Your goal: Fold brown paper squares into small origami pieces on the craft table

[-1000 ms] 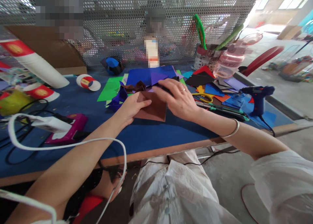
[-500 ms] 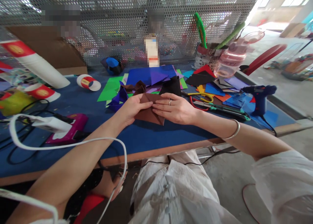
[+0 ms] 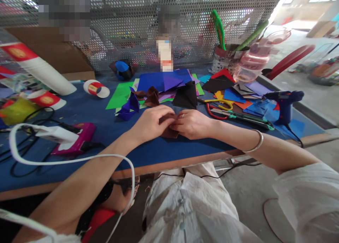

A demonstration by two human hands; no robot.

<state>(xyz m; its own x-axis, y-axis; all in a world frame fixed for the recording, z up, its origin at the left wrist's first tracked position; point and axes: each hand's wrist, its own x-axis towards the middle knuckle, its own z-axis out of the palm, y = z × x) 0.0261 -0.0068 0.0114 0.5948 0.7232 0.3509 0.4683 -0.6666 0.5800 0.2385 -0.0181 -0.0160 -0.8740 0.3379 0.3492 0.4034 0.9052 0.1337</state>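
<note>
Near the table's front edge, a piece of brown paper point(image 3: 170, 132) lies under and between both hands, mostly covered by them. My left hand point(image 3: 156, 123) arches over its left side with curled fingers and the thumb pressing on it. My right hand point(image 3: 192, 124), wearing a ring, grips the paper from the right, its fingertips meeting the left ones. Just beyond are folded brown paper pieces point(image 3: 152, 96), a folded blue paper piece point(image 3: 129, 107) and black folded paper point(image 3: 186, 95).
Scissors point(image 3: 218, 105), a utility knife point(image 3: 249, 120) and a glue gun point(image 3: 284, 107) lie on the right. A pink bottle point(image 3: 250, 64) stands behind them. On the left are paper cups point(image 3: 47, 73) and a purple power strip point(image 3: 84, 130); a white cable point(image 3: 79, 159) loops across my left arm.
My left hand has shifted right and curled over the brown paper, so both hands are closer together. Less of the paper shows now.
</note>
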